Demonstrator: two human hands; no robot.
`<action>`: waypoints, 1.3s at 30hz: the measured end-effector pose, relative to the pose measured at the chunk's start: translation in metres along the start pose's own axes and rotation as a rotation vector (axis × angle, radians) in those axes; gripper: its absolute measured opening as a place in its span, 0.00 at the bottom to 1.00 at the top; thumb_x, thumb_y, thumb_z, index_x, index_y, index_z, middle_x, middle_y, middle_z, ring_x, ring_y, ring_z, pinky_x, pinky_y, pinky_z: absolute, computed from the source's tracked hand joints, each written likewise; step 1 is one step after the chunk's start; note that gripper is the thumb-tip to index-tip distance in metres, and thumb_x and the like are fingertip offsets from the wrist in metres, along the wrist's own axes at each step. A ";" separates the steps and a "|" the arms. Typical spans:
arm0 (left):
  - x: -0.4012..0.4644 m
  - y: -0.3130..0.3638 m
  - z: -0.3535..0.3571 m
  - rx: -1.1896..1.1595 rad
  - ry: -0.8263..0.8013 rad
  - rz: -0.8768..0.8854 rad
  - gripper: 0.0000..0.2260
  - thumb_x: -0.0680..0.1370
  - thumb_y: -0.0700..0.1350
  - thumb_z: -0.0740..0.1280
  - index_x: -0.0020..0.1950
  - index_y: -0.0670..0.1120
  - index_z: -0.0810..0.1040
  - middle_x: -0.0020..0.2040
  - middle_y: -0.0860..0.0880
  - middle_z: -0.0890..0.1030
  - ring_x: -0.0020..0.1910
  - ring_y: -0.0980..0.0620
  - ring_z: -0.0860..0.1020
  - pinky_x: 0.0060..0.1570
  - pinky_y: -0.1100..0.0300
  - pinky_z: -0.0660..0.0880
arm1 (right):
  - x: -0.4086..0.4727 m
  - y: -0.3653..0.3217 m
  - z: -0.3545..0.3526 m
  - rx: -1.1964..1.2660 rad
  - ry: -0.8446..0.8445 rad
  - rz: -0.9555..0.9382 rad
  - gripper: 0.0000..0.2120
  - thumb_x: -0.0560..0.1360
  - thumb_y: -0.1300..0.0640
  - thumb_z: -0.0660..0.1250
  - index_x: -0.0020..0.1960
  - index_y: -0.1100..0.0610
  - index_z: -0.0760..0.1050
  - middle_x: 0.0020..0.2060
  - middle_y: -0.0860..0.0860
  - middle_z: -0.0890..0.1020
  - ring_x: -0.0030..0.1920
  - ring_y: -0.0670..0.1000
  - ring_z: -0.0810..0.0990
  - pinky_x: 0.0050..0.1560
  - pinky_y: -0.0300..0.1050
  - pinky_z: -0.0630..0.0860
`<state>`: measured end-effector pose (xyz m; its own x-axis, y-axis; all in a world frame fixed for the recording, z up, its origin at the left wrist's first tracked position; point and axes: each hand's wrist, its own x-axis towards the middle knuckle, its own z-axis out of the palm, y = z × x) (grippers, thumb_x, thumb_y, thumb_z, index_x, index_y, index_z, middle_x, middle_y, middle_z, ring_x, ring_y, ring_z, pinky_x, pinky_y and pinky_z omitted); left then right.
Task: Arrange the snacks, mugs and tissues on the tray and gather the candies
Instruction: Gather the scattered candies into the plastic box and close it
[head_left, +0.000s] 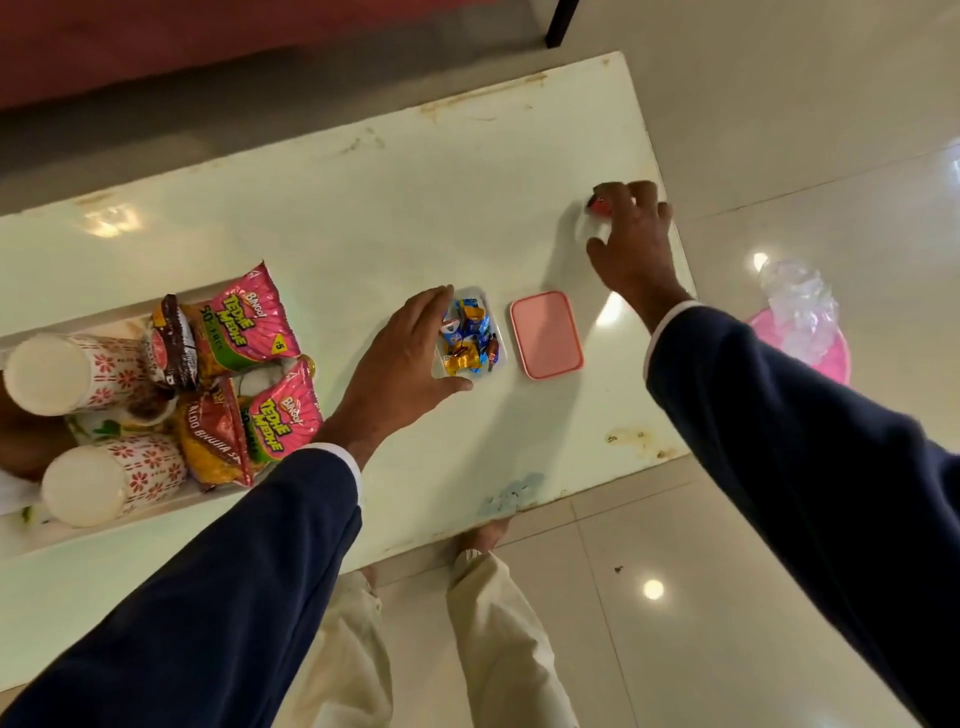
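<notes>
A white tray (31, 535) at the left holds two floral mugs (78, 371) (111, 478) lying on their sides and several snack packets, among them two pink ones (249, 322). A small clear box (496, 312) mid-table is filled with wrapped candies (467, 338). My left hand (400, 364) cups the box's left side, thumb at its near corner. Its pink lid (545, 334) lies just right of it. Far right, near the table edge, my right hand (631, 234) has its fingers closed over a red candy (600, 204).
The pale green table (363, 208) has stained edges and ends just beyond my right hand. A pink bin with a crumpled plastic bag (802, 322) stands on the tiled floor at the right. A dark table leg (561, 21) is at the top.
</notes>
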<state>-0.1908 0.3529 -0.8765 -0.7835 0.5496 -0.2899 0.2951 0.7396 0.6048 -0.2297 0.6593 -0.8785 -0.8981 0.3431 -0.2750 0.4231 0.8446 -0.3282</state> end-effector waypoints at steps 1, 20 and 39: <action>0.001 0.000 0.000 0.002 -0.005 -0.003 0.50 0.69 0.54 0.81 0.82 0.45 0.57 0.78 0.46 0.64 0.75 0.48 0.67 0.71 0.51 0.71 | 0.011 0.002 0.000 -0.048 -0.028 -0.008 0.27 0.73 0.63 0.64 0.72 0.54 0.68 0.68 0.57 0.71 0.68 0.62 0.68 0.62 0.50 0.68; 0.004 0.003 -0.005 -0.075 -0.030 -0.077 0.57 0.66 0.55 0.82 0.83 0.51 0.47 0.75 0.50 0.68 0.71 0.51 0.71 0.66 0.53 0.74 | -0.093 -0.079 0.003 0.495 -0.228 -0.034 0.10 0.74 0.57 0.74 0.54 0.57 0.78 0.46 0.51 0.80 0.44 0.53 0.83 0.42 0.49 0.82; -0.010 -0.005 -0.005 -0.046 -0.027 -0.073 0.54 0.67 0.54 0.82 0.83 0.49 0.51 0.77 0.49 0.64 0.72 0.48 0.71 0.65 0.48 0.75 | -0.127 -0.049 0.054 -0.115 -0.161 0.143 0.34 0.74 0.41 0.65 0.72 0.59 0.64 0.59 0.57 0.70 0.56 0.61 0.73 0.41 0.52 0.77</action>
<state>-0.1873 0.3422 -0.8731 -0.7868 0.5059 -0.3537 0.2123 0.7598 0.6145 -0.1294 0.5520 -0.8765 -0.7958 0.4002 -0.4545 0.5196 0.8367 -0.1732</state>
